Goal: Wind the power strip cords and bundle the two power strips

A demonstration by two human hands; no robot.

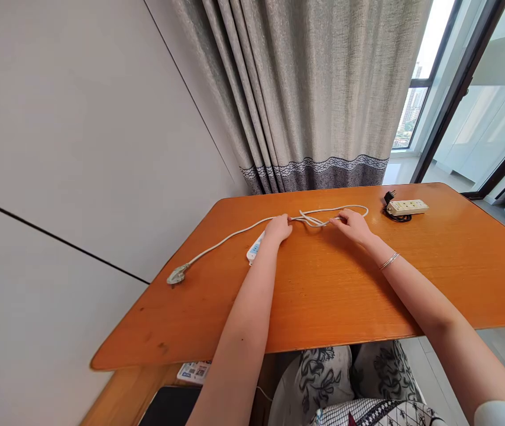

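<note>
A white power strip (pixel 255 249) lies on the orange wooden table (pixel 332 290), partly under my left hand (pixel 278 228). Its white cable (pixel 230 235) runs left to a plug (pixel 176 275) near the table's left edge and loops to the right (pixel 350 208) between my hands. My left hand rests on the strip's far end with fingers curled over the cable. My right hand (pixel 353 225) pinches the looped cable; a thin bracelet (pixel 389 261) circles that wrist.
A second cream power strip (pixel 407 206) with a black cord and plug (pixel 392 207) sits at the table's far right. Grey curtains (pixel 306 89) hang behind, a white wall on the left, a window on the right. Papers (pixel 194 371) lie under the table.
</note>
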